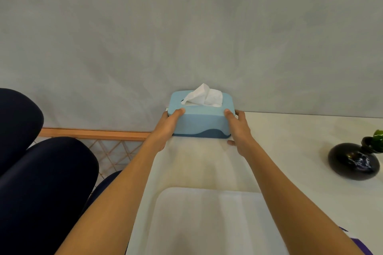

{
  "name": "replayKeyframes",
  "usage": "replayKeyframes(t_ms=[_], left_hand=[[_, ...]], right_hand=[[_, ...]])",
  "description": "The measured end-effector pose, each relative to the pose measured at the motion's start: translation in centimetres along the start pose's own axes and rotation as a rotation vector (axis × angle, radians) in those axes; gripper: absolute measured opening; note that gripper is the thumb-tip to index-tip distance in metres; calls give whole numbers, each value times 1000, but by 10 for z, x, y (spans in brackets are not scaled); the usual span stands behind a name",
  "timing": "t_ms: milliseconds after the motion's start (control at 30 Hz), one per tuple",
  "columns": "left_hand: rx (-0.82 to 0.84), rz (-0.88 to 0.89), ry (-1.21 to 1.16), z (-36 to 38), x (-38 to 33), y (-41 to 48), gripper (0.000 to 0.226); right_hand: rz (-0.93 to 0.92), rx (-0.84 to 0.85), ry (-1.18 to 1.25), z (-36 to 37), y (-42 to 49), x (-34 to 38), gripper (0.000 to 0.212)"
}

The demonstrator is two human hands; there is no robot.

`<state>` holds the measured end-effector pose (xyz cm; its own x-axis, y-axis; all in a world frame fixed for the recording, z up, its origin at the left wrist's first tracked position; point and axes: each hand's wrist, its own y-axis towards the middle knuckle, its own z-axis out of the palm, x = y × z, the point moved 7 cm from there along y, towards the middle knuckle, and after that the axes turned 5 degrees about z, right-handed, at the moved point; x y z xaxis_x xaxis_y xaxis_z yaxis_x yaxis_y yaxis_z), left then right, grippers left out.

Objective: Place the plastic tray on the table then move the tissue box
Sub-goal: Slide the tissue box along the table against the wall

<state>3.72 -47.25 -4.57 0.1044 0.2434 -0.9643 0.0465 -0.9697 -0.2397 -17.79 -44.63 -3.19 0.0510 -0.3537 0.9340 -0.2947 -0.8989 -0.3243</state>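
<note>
We are clasping the tissue box [200, 118] between left hand [169, 125] and right hand [238, 128]; nearer us than this grip, the plastic tray [207, 223] is lying on the worktop [290, 141].

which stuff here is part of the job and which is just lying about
Job: tissue box, held at its ends by left hand and right hand; tray, on the table.
Lying about: black vase, dark chair.
</note>
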Motion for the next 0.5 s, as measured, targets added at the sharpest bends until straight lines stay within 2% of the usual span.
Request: replayKeyframes(t_ms=[300, 500], left_hand=[[1, -7, 6, 0, -2, 11, 58], [-24, 39, 112, 2, 3, 1, 77]], right_hand=[[56, -10, -29, 2, 3, 5, 55], [128, 6, 7, 0, -2, -6, 71]])
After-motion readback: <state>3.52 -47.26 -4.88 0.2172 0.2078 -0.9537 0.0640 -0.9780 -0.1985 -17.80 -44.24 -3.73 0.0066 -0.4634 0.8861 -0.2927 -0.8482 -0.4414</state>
